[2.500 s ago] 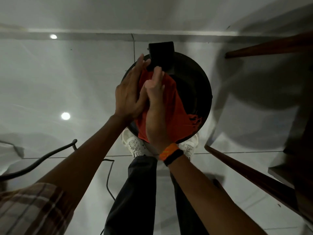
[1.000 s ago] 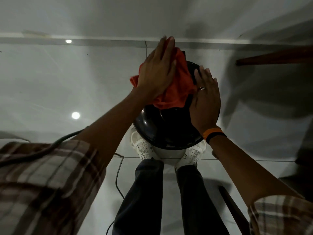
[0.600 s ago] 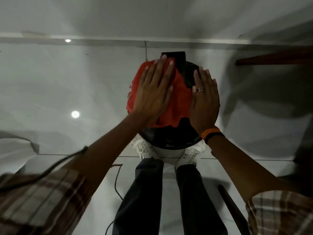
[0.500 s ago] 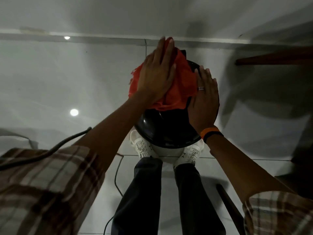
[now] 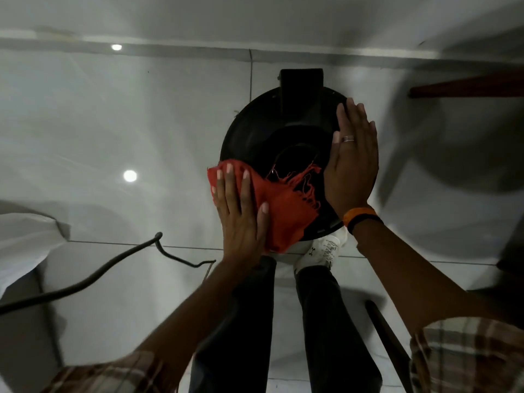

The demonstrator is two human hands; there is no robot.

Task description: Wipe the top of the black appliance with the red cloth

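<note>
Left hand (image 5: 241, 219) flat on red cloth (image 5: 286, 211), right hand (image 5: 351, 168) open, seemingly steadying black appliance (image 5: 255, 131)

Round appliance (image 5: 263, 131) stands on the tiled floor (image 5: 141, 109), just in front of the person's shoes (image 5: 323, 251), far edge close to the wall base. Boxy block (image 5: 301, 89) sits on the appliance's far rim, overhanging toward the wall. Cloth (image 5: 283, 205) lies on the near-left part of the top, draped over the near-left edge. Left hand (image 5: 241, 217) flat on the cloth at that near-left edge. Right hand (image 5: 351, 165) flat on the top's right side, just beside the cloth's frayed end. Cable (image 5: 113, 265) runs across the floor left of the legs. Wooden furniture legs (image 5: 465, 86) to the right, well apart from the appliance.
</note>
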